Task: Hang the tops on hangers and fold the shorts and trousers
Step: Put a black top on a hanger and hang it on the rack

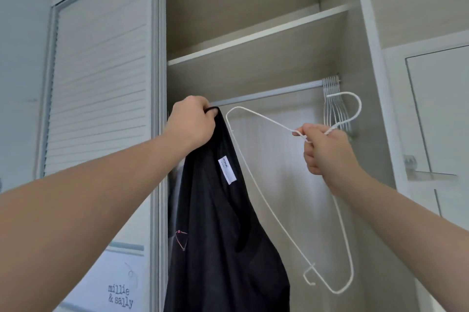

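Two bare arms reach up into an open wardrobe. The left hand (190, 121) curls its fingers round the thin strap loop of a black top (223, 235). Its smooth dark fabric, with a white sewn-in label (227, 171), hangs limp in front of the left end of the metal rail (266, 94). The right hand (327, 149) pinches a thin white wire hanger (359, 106) at the neck below its hook, tilted with one shoulder pointing down. More white hangers (335, 103) bunch at the rail's right end. A pale wood-grain shelf (253, 40) sits above and a slatted door (101, 70) stands to the left.
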A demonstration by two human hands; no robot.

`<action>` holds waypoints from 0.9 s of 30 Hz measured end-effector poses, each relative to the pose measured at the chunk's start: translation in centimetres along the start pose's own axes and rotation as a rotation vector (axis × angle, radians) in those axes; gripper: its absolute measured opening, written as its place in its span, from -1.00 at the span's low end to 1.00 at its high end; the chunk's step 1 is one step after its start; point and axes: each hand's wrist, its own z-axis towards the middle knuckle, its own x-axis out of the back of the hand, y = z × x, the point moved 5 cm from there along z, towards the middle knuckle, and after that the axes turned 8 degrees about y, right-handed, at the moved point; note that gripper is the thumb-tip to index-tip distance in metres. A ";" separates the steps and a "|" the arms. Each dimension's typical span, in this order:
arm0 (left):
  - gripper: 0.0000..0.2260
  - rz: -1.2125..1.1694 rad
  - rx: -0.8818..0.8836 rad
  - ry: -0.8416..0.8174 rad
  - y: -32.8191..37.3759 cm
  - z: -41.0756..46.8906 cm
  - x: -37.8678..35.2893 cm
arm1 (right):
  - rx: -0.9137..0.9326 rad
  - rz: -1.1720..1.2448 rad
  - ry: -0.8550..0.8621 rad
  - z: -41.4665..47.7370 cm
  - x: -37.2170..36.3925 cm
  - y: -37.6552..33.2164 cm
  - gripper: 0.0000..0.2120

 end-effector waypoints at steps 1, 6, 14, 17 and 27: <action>-0.76 0.021 0.002 0.002 0.7 -0.1 1.1 | 0.016 0.007 -0.020 -0.6 0.1 -1.0 -0.80; -0.80 0.103 0.021 0.061 4.9 -1.0 6.8 | 0.046 0.064 -0.067 -2.9 1.7 -6.3 -0.74; -0.80 0.274 0.135 0.177 12.0 -6.4 16.0 | 0.001 0.180 -0.192 -8.1 6.8 -12.9 -0.74; -0.82 0.360 0.206 0.189 13.5 -10.4 18.6 | -0.039 0.228 -0.250 -11.4 8.9 -13.4 -0.73; -0.77 0.433 0.507 0.012 15.2 -25.0 24.6 | -0.240 0.349 -0.444 -24.3 16.4 -12.8 -0.66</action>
